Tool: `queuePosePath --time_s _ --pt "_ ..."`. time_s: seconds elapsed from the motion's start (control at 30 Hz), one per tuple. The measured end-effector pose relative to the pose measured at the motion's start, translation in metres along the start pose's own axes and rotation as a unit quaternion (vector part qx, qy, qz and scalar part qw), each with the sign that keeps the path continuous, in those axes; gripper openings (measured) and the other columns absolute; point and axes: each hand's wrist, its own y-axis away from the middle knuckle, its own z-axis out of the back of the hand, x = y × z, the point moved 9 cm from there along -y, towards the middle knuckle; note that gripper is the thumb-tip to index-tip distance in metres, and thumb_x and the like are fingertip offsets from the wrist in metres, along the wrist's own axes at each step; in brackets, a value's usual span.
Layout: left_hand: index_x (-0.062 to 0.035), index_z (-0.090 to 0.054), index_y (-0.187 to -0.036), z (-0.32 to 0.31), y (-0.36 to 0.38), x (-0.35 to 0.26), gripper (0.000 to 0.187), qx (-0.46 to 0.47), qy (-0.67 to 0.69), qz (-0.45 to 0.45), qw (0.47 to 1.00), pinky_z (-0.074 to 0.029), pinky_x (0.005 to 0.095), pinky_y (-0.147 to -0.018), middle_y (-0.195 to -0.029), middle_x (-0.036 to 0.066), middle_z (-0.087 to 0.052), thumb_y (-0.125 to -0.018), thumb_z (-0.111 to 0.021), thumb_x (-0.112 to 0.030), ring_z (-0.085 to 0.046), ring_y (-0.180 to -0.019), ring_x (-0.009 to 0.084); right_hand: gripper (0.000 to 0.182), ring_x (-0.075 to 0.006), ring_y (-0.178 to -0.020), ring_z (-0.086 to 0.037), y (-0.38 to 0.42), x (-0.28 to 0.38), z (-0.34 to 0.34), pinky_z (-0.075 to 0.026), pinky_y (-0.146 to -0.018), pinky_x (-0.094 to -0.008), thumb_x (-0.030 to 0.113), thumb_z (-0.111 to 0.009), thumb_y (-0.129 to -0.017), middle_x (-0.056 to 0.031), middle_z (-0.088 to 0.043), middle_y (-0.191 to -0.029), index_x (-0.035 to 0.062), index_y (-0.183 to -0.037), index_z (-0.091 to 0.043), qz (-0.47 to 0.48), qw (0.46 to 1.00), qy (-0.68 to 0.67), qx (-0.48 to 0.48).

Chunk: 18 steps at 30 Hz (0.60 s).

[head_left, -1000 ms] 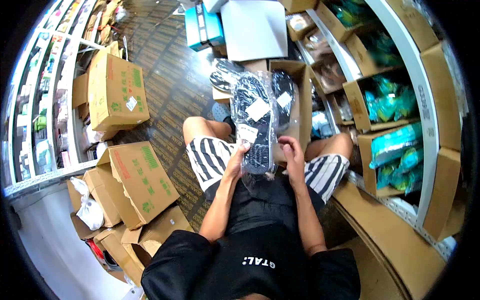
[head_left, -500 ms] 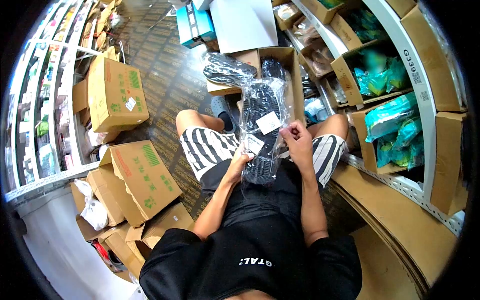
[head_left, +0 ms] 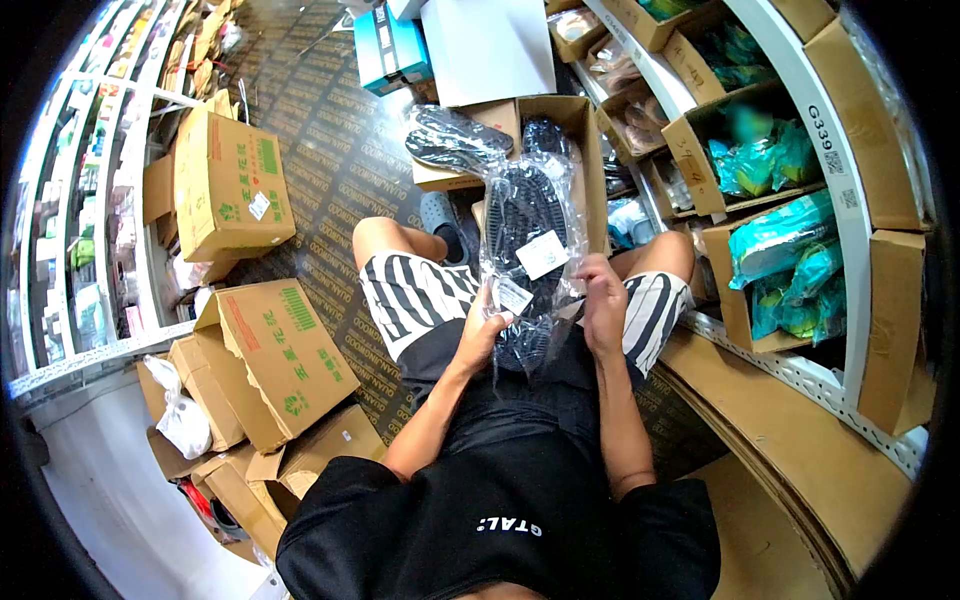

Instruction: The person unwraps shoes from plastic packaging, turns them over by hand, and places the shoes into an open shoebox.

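A pair of black slippers (head_left: pixel 530 205) in a clear plastic bag lies over my lap, ridged soles upward. A white label (head_left: pixel 541 254) sits near the middle, and a second white label (head_left: pixel 513 297) is by my left thumb. My left hand (head_left: pixel 482 338) grips the bag's lower left edge. My right hand (head_left: pixel 604 305) is at the bag's right edge, fingers curled and slightly blurred; whether they pinch anything is hidden. Another bagged pair of black slippers (head_left: pixel 458 138) rests on the open carton (head_left: pixel 592 170) ahead, with more bagged black footwear (head_left: pixel 545 138) inside it.
On the right, a metal shelf (head_left: pixel 835 160) bears cartons of teal-bagged goods (head_left: pixel 790 255). Brown cartons (head_left: pixel 285 350) stand on the left, by another stocked shelf (head_left: pixel 75 200). A blue box (head_left: pixel 391 50) and a white box lid (head_left: pixel 488 52) are ahead. Flattened cardboard (head_left: pixel 790 420) lies at lower right.
My right hand has moved slightly right and down, away from the upper label, and its fingers have curled in. The bagged slippers have shifted only a little in my left hand.
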Motion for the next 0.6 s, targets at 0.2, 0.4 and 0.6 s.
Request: queuePosePath --time_s 0.2,0.4,0.6 --pt "0.0060 -0.018 -0.148 -0.013 -0.001 -0.012 0.088 0.018 -0.066 -0.044 0.997 -0.024 0.0330 -0.111 -0.144 0.019 -0.036 -0.079 -0.065 -0.020 -0.034 -0.135 0.0270 0.093 -0.0219 -0.131 -0.038 0.041 -0.072 -0.026 -0.030 -0.110 -0.0351 0.045 -0.071 -0.082 -0.0096 -0.036 -0.143 0.0060 -0.149 -0.019 -0.252 0.924 -0.285 0.023" --pt "-0.0002 -0.033 -0.145 -0.020 0.002 -0.061 0.086 0.051 -0.360 -0.210 0.908 -0.020 0.0462 -0.113 -0.145 0.024 -0.028 -0.081 -0.068 -0.046 -0.025 -0.138 0.0350 0.076 -0.0208 -0.117 -0.051 0.035 -0.069 -0.016 -0.038 -0.104 -0.0342 0.013 -0.077 -0.078 -0.0105 -0.053 -0.128 -0.0026 -0.138 -0.033 -0.203 0.968 -0.147 -0.019" --pt "-0.0006 -0.028 -0.148 -0.027 -0.049 -0.118 0.072 -0.006 -0.055 -0.216 0.975 -0.036 0.0338 -0.105 -0.144 0.016 -0.042 -0.093 -0.064 -0.031 -0.045 -0.128 0.0244 0.085 -0.0219 -0.117 -0.050 0.036 -0.044 -0.032 -0.039 -0.102 -0.0343 0.012 -0.082 -0.071 -0.0134 -0.051 -0.128 -0.0029 -0.138 -0.032 -0.176 0.984 0.004 0.017"
